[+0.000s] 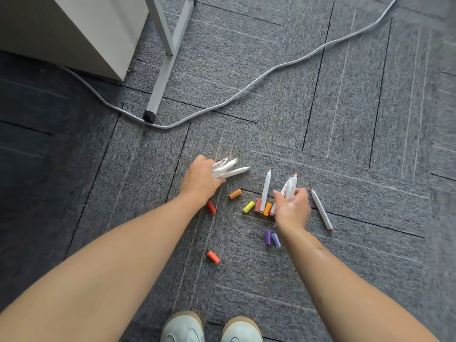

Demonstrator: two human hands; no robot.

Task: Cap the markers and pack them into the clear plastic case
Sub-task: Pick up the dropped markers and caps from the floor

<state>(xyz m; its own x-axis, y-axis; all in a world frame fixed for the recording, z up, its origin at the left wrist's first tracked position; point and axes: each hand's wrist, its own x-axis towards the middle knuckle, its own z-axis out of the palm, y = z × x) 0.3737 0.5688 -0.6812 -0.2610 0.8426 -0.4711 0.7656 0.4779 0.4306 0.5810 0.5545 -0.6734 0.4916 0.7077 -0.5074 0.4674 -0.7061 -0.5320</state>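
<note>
On the carpet floor, between the two hands, loose caps lay scattered. The left hand was curled round a fan of uncapped markers, tips pointing right. The right hand, blurred, gripped a second bunch. A stray marker lay just right of it, long axis running away from the person, so the right hand was nearer. No clear case showed.
</note>
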